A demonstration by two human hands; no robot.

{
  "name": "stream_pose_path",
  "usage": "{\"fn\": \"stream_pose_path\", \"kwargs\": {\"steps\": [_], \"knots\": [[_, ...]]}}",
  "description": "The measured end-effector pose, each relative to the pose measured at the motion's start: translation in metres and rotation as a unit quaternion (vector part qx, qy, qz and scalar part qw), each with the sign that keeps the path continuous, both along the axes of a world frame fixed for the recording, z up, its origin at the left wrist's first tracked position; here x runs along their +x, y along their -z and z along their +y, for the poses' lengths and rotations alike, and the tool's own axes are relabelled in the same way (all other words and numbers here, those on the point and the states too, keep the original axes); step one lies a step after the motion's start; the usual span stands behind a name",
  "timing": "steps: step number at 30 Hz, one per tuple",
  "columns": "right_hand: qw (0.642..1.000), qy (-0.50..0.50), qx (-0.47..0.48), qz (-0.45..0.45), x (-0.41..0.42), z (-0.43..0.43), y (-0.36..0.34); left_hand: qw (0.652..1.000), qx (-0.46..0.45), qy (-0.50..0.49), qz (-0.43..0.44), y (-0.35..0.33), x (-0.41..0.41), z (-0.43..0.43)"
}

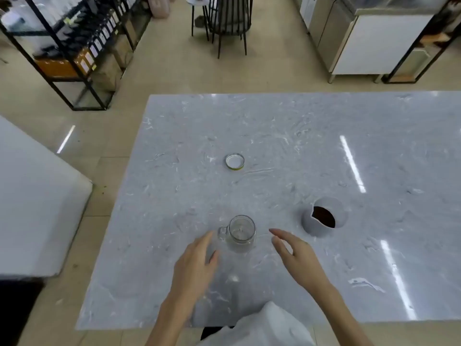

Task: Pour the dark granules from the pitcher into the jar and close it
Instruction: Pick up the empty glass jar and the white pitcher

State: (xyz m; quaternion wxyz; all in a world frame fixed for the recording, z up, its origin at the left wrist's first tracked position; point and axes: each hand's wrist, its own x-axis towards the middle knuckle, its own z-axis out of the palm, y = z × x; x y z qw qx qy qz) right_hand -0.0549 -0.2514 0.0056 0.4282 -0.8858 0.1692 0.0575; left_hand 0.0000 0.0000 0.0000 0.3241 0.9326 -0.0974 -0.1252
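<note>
Grey marble tabletop [287, 136] fills most of the view, with beige floor tiles, black metal shelving [74, 46] and a dark wire chair [228, 21] beyond it. Near the front edge stands a clear glass jar [241, 232] with a small side handle, upright and uncapped. Its lid [235, 161] lies well apart, farther back on the table, inner side up. To the jar's right sits a pale pitcher [324, 218] holding dark granules [323, 217]. Left hand [197, 265] hovers just beside the jar's handle, fingers relaxed, grasping nothing. Right hand [296, 253] hangs between jar and pitcher, fingers loosely spread, also grasping nothing.
</note>
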Motion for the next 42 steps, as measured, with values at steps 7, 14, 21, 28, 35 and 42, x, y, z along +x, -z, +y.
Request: {"fn": "stream_pose_path", "kwargs": {"steps": [7, 14, 21, 28, 35, 42], "knots": [[0.967, 0.089, 0.223, 0.09, 0.009, 0.031, 0.0, 0.99, -0.059, 0.084, 0.101, 0.019, 0.025, -0.023], [0.94, 0.077, 0.318, 0.097, 0.019, 0.05, 0.005, 0.982, -0.108, 0.082, 0.129, 0.039, 0.044, -0.057], [0.937, 0.071, 0.333, 0.083, 0.029, 0.018, 0.005, 0.989, -0.085, 0.084, 0.092, 0.041, 0.045, -0.093], [0.947, 0.014, 0.307, 0.087, 0.032, -0.002, 0.017, 0.984, -0.094, 0.081, 0.124, 0.043, 0.058, -0.11], [0.965, 0.016, 0.26, 0.011, 0.032, 0.01, 0.051, 0.983, -0.08, 0.112, 0.118, 0.063, 0.073, -0.109], [0.96, -0.007, 0.281, 0.011, 0.019, -0.015, 0.042, 0.978, -0.132, 0.13, 0.096, 0.062, 0.071, -0.105]]}}
